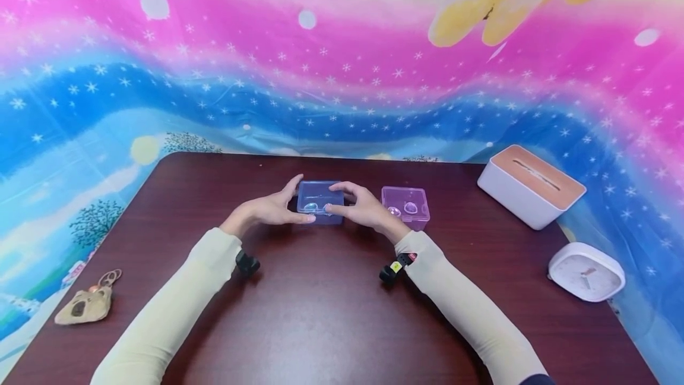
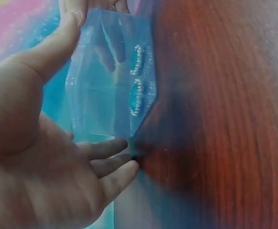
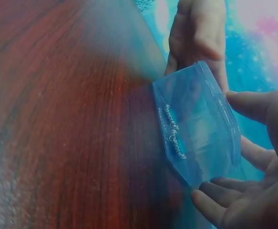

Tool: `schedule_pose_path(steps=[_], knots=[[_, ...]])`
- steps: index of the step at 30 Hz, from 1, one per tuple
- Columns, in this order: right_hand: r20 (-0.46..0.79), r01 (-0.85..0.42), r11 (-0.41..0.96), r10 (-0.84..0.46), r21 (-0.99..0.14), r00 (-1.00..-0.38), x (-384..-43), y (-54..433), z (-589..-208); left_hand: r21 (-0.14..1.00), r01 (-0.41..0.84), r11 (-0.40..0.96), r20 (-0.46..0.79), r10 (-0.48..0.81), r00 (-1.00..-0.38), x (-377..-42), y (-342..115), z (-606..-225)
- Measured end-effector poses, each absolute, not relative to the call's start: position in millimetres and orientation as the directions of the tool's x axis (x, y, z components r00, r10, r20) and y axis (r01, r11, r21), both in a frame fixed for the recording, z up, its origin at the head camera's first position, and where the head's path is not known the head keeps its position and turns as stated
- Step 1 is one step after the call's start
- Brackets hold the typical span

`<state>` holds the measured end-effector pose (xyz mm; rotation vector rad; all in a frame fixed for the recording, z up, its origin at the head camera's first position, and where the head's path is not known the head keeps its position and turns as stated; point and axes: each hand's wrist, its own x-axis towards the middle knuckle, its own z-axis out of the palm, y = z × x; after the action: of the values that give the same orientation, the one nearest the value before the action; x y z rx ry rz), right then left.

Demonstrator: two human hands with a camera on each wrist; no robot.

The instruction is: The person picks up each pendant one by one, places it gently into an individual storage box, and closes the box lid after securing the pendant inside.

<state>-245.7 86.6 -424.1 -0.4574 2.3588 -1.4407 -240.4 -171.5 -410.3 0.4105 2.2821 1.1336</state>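
Observation:
A clear blue plastic box with its lid down sits toward the back of the table. Two round, bead-edged turquoise pieces lie inside it. My left hand is at the box's left side, thumb along the front and fingers stretched toward the far corner. At the right end, my right hand holds the box, its thumb at the front lid edge and bent fingers over the top and side. Just right of that hand stands a clear pink box with round pieces inside.
On the dark wooden table, a white tissue box with a tan top stands at the right back. A white clock is at the right edge, and a beige animal-shaped keychain pouch at the left. A printed cloth hangs behind.

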Motion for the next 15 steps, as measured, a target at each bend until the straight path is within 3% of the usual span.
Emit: schedule_pose_path(steps=[15], knots=[[-0.108,-0.094,0.401,-0.453,-0.911,-0.885,-247.2,85.9,-426.1,0.770,0.011,0.638,-0.381,0.474,-0.794,-244.6,-166.9,-403.0]])
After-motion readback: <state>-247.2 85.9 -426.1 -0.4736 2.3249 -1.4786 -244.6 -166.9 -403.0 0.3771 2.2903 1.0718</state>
